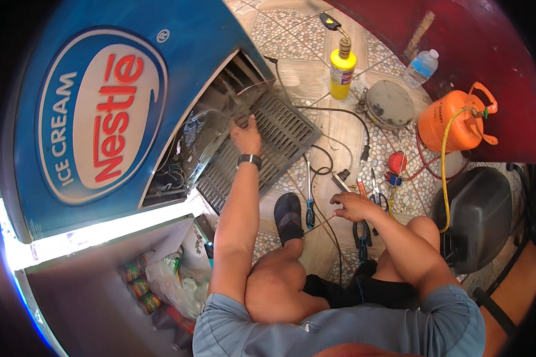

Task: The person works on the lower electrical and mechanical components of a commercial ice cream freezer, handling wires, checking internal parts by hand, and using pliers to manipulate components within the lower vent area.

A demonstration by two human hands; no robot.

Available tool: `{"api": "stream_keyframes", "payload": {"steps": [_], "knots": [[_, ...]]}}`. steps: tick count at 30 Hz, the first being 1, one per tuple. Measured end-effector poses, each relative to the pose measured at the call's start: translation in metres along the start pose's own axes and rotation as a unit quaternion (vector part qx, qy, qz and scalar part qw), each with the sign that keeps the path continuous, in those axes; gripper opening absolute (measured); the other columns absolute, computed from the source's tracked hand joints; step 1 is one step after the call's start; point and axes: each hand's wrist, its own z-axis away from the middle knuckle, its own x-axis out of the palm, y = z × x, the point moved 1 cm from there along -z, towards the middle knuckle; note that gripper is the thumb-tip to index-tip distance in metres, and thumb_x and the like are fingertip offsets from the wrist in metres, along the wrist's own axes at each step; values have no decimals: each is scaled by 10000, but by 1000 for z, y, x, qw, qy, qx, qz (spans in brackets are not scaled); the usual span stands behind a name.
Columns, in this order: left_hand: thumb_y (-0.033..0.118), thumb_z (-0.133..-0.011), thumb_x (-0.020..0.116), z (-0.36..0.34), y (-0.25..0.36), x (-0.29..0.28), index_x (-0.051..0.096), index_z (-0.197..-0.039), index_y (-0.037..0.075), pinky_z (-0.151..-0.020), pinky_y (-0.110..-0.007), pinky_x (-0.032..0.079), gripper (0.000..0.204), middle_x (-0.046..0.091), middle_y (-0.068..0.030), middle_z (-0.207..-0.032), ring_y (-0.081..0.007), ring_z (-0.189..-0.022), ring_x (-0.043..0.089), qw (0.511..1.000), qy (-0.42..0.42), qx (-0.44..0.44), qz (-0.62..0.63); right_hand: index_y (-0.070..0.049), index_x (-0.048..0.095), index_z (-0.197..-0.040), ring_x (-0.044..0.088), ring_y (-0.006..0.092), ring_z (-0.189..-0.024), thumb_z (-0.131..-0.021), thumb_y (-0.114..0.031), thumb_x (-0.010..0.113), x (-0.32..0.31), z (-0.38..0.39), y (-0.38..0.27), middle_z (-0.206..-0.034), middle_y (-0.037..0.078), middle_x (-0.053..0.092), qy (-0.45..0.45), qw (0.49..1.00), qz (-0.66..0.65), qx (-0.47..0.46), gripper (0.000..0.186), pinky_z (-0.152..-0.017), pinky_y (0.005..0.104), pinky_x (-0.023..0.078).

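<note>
My left hand, with a dark watch on its wrist, reaches over a dusty slatted grille leaning at the open lower bay of a blue freezer cabinet. Its fingers curl at a dusty part by the bay; what they grip is hard to make out. Thin wires and tubing show inside the bay. My right hand hovers above the floor, fingers apart, holding nothing visible. Close to it are pliers, scissors, an orange lighter and a blue-handled screwdriver.
Beyond the tools stand a yellow gas cylinder, a round dusty metal can, a water bottle and an orange tank with a yellow hose. Black cable crosses the tiles. A black plastic-cased object sits at right.
</note>
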Motion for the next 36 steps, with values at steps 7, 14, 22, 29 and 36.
{"api": "stream_keyframes", "payload": {"steps": [7,14,22,29,36], "knots": [[70,-842,719,13,22,21,502,-1217,-97,-826,-340,512,464,672,-182,-1050,-242,-910,651,997,-50,-14,-54,-118,576,-1262,566,353,-1182,-901,-370,662,4,9,19,-1232,150,591,19,999,-7,36,448,-958,459,472],[74,-853,721,1,2,9,587,-1151,-60,-850,-326,497,354,685,-136,-1029,-232,-904,654,988,-112,4,103,-107,576,-1261,561,349,-1201,-897,-349,660,15,9,35,-1239,148,593,66,997,28,-1,445,-966,466,471],[-5,-895,669,8,1,-6,603,-1133,7,-788,-274,512,247,654,-57,-1019,-153,-868,621,936,-183,-173,245,-84,547,-1275,548,338,-1196,-887,-271,665,-12,58,-7,-1247,138,563,87,994,-46,54,446,-961,459,472],[7,-909,664,-1,-7,-9,599,-1068,33,-878,-351,531,174,650,-70,-1007,-168,-897,632,894,-220,-232,314,-43,565,-1232,594,366,-1113,-870,-222,661,-7,77,-3,-1178,175,583,144,988,-45,37,416,-929,455,497],[-32,-889,664,-2,-4,-8,548,-1048,16,-936,-408,526,203,647,-86,-999,-213,-935,637,867,-218,-278,351,-38,575,-1215,598,368,-1100,-859,-205,666,-12,77,-2,-1159,169,587,138,989,-51,36,403,-918,451,501]]}}
